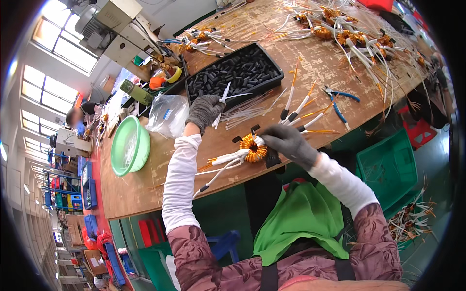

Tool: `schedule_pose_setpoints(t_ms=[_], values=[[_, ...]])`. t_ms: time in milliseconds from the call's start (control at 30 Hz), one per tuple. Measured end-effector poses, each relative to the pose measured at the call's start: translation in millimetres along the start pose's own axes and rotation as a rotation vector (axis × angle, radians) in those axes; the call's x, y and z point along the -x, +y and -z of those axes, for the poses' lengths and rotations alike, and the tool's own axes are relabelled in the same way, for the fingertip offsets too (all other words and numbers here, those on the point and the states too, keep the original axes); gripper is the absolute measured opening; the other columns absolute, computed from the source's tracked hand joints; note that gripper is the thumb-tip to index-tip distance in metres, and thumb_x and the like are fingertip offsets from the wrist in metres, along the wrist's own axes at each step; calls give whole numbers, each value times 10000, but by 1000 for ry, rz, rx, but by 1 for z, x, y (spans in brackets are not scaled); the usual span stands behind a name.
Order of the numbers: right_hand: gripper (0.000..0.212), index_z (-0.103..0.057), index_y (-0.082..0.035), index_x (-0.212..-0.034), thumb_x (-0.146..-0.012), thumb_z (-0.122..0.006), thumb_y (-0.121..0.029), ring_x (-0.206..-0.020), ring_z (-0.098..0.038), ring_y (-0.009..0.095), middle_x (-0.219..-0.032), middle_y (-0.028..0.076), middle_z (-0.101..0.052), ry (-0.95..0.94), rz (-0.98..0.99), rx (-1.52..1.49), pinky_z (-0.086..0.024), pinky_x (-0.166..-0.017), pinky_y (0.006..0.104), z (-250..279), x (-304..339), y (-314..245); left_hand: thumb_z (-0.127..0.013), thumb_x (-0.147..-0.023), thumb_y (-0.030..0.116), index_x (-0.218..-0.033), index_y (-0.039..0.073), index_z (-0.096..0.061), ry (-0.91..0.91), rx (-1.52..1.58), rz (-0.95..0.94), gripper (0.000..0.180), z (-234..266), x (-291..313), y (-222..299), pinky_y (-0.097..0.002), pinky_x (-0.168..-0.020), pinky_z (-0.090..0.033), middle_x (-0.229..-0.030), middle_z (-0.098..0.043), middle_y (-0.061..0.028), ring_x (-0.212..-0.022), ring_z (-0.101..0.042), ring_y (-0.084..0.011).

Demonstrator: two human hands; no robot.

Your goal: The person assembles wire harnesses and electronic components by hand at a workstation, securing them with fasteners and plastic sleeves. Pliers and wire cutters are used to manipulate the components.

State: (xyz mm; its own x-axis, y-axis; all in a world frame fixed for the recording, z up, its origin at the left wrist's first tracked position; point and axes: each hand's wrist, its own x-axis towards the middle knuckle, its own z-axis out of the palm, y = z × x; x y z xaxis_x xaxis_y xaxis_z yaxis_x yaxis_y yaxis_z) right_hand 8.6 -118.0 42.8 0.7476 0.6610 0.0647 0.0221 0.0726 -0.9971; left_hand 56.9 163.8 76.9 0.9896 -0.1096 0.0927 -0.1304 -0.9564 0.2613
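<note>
My left hand (206, 112), in a dark grey glove, is closed round a few thin white strips (225, 92) that look like cable ties. It is at the near left corner of a black tray (272, 80) heaped with short black tubes (233, 70). More white cable ties (247, 114) lie loose beside it. My right hand (291, 145), gloved alike, grips a toroidal coil (253, 148) wound with copper wire, at its right side near the table's front edge. White-sleeved leads (225, 157) spread from the coil. The right fingertips are partly hidden.
Blue-handled pliers (342, 102) lie right of the coil. A green basin (131, 145) and a clear plastic bag (167, 114) stand at left. Several coils (340, 36) are piled far right. A green bin (388, 167) is below the table's right edge. A machine (114, 36) stands far left.
</note>
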Motion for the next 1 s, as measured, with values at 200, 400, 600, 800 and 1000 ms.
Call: schedule_pose_setpoints(t_ms=[200, 400, 600, 800, 1000], values=[[373, -547, 18, -1084, -798, -600, -214, -912, -583, 197, -951, 137, -617, 153, 124, 150, -461, -794, 300, -44, -102, 49, -635, -787, 224, -900, 15, -654, -108, 426, 161, 239, 6, 1, 12, -259, -499, -434, -659, -608, -27, -556, -530, -95], [224, -573, -46, -935, -844, -584, -251, -663, -596, 156, -748, 61, -606, 85, -143, -380, -492, -590, 286, -82, -113, 45, -626, -791, 208, -917, 25, -659, -135, 593, 297, 225, -4, 13, 18, -243, -479, -417, -653, -596, -25, -529, -507, -91], [204, -557, -62, -884, -882, -493, -255, -461, -493, 132, -586, 24, -499, 80, -324, -605, -428, -420, 269, -78, -102, 46, -596, -841, 333, -831, 41, -661, -186, 795, 379, 299, -12, 23, 6, -258, -388, -342, -557, -526, -39, -432, -447, -107], [220, -585, -44, -913, -888, -499, -244, -460, -479, 123, -603, 25, -516, 80, -398, -652, -396, -417, 266, -67, -87, 38, -563, -860, 346, -857, 43, -663, -106, 883, 543, 318, -16, 32, 6, -251, -388, -335, -515, -481, -28, -418, -439, -118], [225, -589, -37, -948, -890, -521, -244, -464, -498, 114, -642, 46, -561, 49, -291, -664, -416, -426, 251, -54, -67, 38, -586, -850, 322, -920, 29, -659, -87, 917, 348, 309, -13, 38, 33, -213, -403, -343, -555, -502, 4, -448, -442, -80]])
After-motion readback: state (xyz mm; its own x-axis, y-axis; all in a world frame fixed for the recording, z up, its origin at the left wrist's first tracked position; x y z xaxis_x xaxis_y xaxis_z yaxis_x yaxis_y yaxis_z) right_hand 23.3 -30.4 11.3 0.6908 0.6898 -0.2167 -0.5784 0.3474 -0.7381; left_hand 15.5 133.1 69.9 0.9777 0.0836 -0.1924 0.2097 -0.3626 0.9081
